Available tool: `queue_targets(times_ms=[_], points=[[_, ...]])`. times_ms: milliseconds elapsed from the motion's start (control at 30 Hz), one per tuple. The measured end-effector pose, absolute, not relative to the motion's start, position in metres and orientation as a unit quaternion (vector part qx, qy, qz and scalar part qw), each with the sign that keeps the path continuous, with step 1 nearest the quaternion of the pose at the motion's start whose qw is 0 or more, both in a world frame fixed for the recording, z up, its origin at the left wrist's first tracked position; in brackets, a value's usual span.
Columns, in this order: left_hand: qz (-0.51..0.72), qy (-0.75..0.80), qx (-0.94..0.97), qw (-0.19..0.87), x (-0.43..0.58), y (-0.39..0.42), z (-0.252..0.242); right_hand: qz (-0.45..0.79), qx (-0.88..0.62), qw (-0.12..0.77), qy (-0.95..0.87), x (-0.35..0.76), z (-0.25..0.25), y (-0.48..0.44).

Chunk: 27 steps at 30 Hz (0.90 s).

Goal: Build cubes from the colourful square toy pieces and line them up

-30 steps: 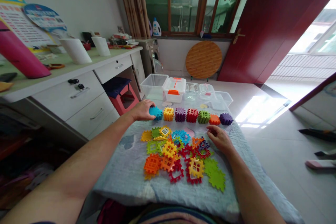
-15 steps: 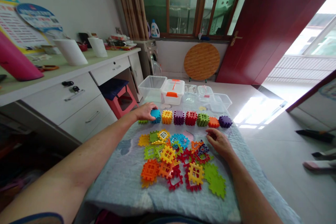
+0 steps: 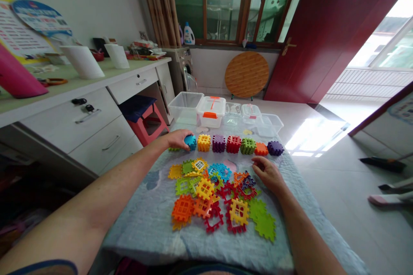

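My left hand (image 3: 179, 139) has its fingers round the blue stack (image 3: 190, 142) at the left of a row of coloured toothed plastic stacks. A low green piece (image 3: 174, 149) shows beneath that hand. Rightward in the row stand yellow (image 3: 204, 143), purple (image 3: 218, 143), red (image 3: 234, 144), green (image 3: 248, 145), orange (image 3: 261, 148) and dark purple (image 3: 275, 148) stacks. My right hand (image 3: 266, 172), fingers curled and slightly apart, rests beside the loose pieces with nothing visible in it. Among these lie a yellow window piece (image 3: 239, 211), an orange one (image 3: 183, 208) and green plates (image 3: 265, 225).
Clear plastic boxes, one with an orange latch (image 3: 210, 115), line the far end of the cloth-covered table (image 3: 142, 232). A red stool (image 3: 148, 124) and a white drawer desk (image 3: 97, 116) are at the left. A round wooden board (image 3: 247, 74) leans on the back wall.
My left hand has sunk slightly along with the blue stack's top. The whole view has shifted a little; the right hand looks the same.
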<state>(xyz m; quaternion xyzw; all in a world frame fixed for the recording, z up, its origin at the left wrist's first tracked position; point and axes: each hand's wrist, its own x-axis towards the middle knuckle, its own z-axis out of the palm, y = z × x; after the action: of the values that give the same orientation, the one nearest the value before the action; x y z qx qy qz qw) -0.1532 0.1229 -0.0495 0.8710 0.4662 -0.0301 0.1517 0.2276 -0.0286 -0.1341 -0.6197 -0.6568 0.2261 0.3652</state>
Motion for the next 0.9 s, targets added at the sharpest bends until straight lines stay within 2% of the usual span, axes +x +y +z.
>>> queue_targets(times_ms=[533, 633, 800, 900], points=[[-0.022, 0.479, 0.863, 0.157, -0.151, 0.119, -0.052, 0.229, -0.620, 0.371, -0.652, 0.227, -0.136, -0.030], [0.026, 0.482, 0.869, 0.107, -0.154, 0.113, -0.050, 0.228, -0.618, 0.373, -0.653, 0.226, -0.134, -0.030], [0.195, 0.454, 0.869, -0.022, -0.147, 0.073, -0.035, 0.216, -0.623, 0.360, -0.659, 0.226, -0.131, -0.030], [0.213, 0.406, 0.889, 0.009, -0.123, 0.031, -0.033, 0.216, -0.623, 0.358, -0.661, 0.226, -0.131, -0.030]])
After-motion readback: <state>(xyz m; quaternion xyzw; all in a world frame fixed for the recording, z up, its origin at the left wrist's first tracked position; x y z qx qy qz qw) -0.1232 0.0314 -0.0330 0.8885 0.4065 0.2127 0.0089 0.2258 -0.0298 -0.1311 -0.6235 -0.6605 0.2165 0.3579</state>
